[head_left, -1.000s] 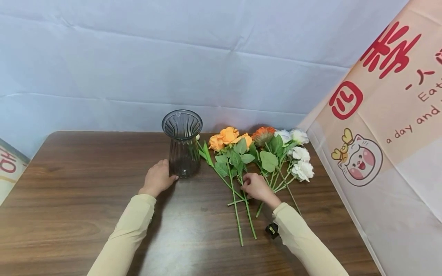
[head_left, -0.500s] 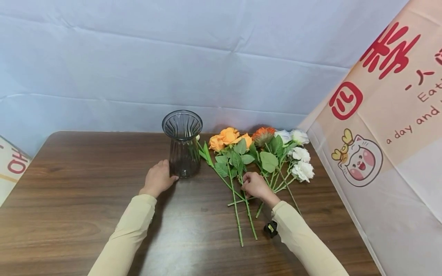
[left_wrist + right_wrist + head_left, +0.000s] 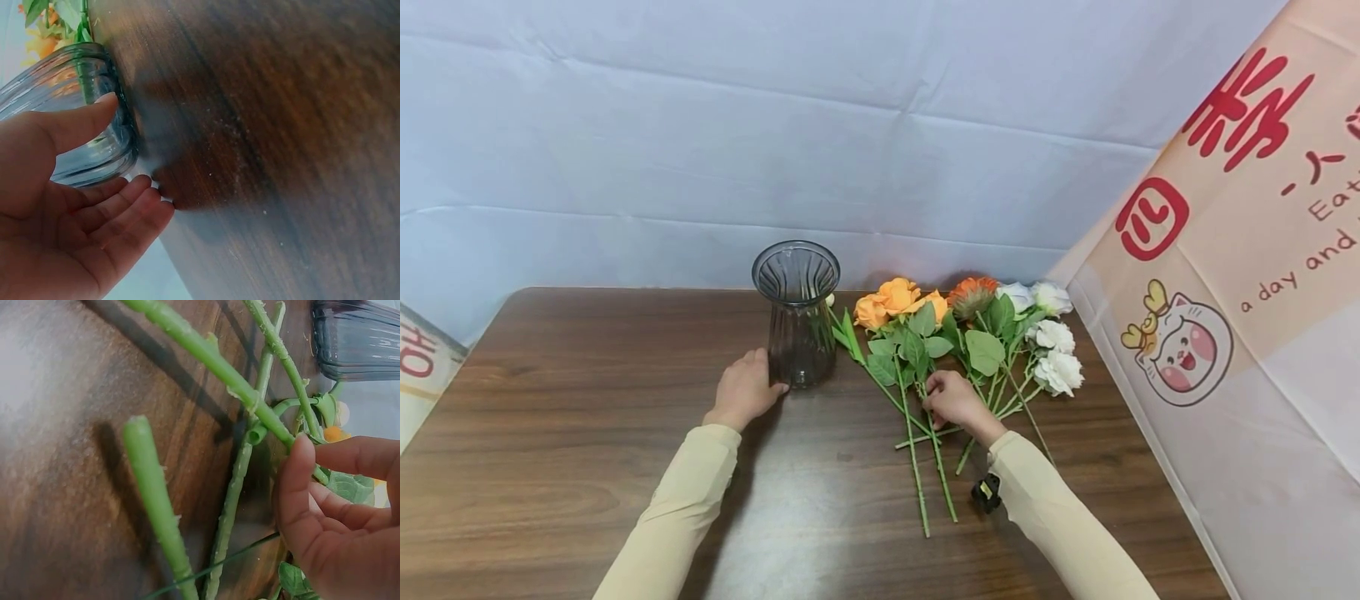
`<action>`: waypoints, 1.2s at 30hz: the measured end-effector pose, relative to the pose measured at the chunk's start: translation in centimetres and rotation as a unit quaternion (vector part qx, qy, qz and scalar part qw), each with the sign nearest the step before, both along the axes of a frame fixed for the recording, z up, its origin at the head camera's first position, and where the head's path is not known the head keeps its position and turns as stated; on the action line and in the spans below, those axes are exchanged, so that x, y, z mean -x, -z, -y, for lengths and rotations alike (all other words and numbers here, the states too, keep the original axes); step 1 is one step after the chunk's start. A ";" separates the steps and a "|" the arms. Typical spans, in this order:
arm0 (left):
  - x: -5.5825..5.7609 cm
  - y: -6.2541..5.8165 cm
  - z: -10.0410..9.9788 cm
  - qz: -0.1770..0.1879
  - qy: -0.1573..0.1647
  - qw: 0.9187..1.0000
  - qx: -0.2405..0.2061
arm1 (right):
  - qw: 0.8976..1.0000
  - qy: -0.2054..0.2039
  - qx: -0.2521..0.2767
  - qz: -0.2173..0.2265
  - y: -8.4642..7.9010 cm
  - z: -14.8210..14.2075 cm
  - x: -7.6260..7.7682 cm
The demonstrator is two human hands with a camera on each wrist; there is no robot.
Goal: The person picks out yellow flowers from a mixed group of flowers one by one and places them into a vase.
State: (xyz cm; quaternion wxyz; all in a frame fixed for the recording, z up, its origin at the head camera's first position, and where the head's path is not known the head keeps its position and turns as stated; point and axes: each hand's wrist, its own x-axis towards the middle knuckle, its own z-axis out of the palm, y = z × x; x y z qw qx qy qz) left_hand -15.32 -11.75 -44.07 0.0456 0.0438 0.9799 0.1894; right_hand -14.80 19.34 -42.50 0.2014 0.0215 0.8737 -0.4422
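A tall grey-tinted glass vase [image 3: 801, 342] with a flared rim stands upright near the back edge of the table. My left hand [image 3: 745, 390] holds it low at the base; in the left wrist view the thumb [image 3: 81, 125] lies on one side of the glass and the fingers round the other. To the right, my right hand [image 3: 958, 402] pinches a green flower stem [image 3: 212, 359] between thumb and forefinger. That stem runs up into leaves below several orange roses [image 3: 898, 295], with its cut end toward me. Other stems cross close to it.
Beside the roses lie a dark orange bloom [image 3: 973, 293] and several white flowers [image 3: 1058, 372], their stems overlapping. A white bud with green leaves [image 3: 847, 336] lies right of the vase. A pale cloth wall [image 3: 700, 150] backs the wooden table [image 3: 587, 467]; a printed banner [image 3: 1262, 275] borders its right.
Nearly nothing differs. My right wrist shifts very slightly left while the fingers stay at the stem; the left hand and vase keep their places.
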 end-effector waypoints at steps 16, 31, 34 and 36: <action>0.0 0.1 0.0 -0.006 -0.001 1.000 0.002 | 0.999 0.010 0.037 0.026 -0.3 0.2 0.3; -0.1 0.2 -0.1 -0.005 -0.006 1.000 0.002 | 0.992 -0.019 0.111 0.054 -2.0 -0.8 -0.1; -0.1 0.2 -0.1 -0.009 -0.006 1.000 -0.001 | 0.988 -0.018 0.142 0.062 -2.6 -1.2 -0.1; -0.2 0.2 -0.1 -0.012 -0.005 1.000 -0.001 | 0.985 -0.011 0.163 0.064 -2.9 -1.5 0.0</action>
